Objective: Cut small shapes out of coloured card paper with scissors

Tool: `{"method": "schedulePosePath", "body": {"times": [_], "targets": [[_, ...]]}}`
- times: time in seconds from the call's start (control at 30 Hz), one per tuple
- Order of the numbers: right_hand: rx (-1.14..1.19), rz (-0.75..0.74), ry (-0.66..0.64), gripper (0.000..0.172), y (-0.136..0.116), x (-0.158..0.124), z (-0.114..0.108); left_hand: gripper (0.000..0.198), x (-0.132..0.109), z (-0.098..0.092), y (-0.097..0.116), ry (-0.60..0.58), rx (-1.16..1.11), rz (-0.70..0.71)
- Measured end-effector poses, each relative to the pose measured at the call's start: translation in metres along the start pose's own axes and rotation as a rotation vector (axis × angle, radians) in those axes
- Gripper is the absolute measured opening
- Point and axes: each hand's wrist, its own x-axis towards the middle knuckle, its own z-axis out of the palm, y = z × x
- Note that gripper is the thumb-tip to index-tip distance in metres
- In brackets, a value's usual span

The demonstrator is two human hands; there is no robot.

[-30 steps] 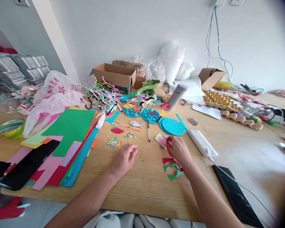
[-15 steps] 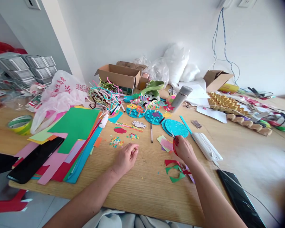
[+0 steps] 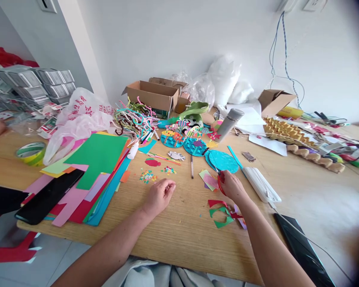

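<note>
On my feed, the right hand was closed around the red handles of the scissors, fingers wrapped tight through and over the loops, with the blades poking out toward the far side of the table. The blade tips were too small for me to say whether they were parted. The left hand lay knuckles-up on the wood, fingers curled loosely inward and thumb close to the fingertips; I couldn't tell whether anything was pinched in there. Just left of the scissors, touching or nearly so, sat a little overlap of pink, green and yellow paper pieces, between my two hands but much nearer the right one. Behind them lay the teal paper discs and a pencil, and close to the right wrist were red and green cut-out scraps. A long white case ran just to the right of the scissor hand. Beyond the left hand I saw a sprinkle of confetti bits, and further left a fanned stack of coloured paper with a black tablet lying across its near edge. At the back stood a steel flask, a cardboard box and a tangle of pipe cleaners. Nothing lay between either hand and the paper pieces.
</note>
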Motion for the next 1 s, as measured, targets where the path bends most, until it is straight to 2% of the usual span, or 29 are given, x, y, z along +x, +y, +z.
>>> {"method": "schedulePosePath", "body": {"times": [0.33, 0.53, 0.67, 0.77, 0.83, 0.9, 0.97, 1.0], "targets": [[0.016, -0.013, -0.018, 0.012, 0.001, 0.001, -0.006, 0.02, 0.0, 0.0, -0.002, -0.013, 0.0, -0.03], [0.05, -0.065, 0.044, 0.012, -0.004, -0.008, -0.041, 0.022, 0.003, -0.001, 0.001, -0.015, -0.116, -0.093], [0.229, -0.23, 0.03, 0.013, -0.031, -0.022, -0.067, 0.033, 0.006, -0.004, 0.008, -0.013, -0.238, -0.12], [0.338, -0.389, -0.065, 0.01, -0.064, -0.035, -0.072, 0.053, 0.008, -0.006, 0.012, -0.009, -0.309, -0.061], [0.352, -0.449, -0.143, 0.008, -0.086, -0.044, -0.071, 0.062, 0.009, -0.009, 0.015, -0.055, -0.339, -0.041], [0.354, -0.5, -0.182, 0.007, -0.103, -0.049, -0.068, 0.053, 0.009, -0.011, 0.018, -0.126, -0.337, -0.06], [0.385, -0.519, -0.184, 0.007, -0.113, -0.051, -0.063, 0.021, 0.01, -0.012, 0.02, -0.187, -0.287, -0.14], [0.413, -0.516, -0.176, 0.007, -0.116, -0.05, -0.06, 0.012, 0.01, -0.013, 0.02, -0.209, -0.283, -0.176]]}}
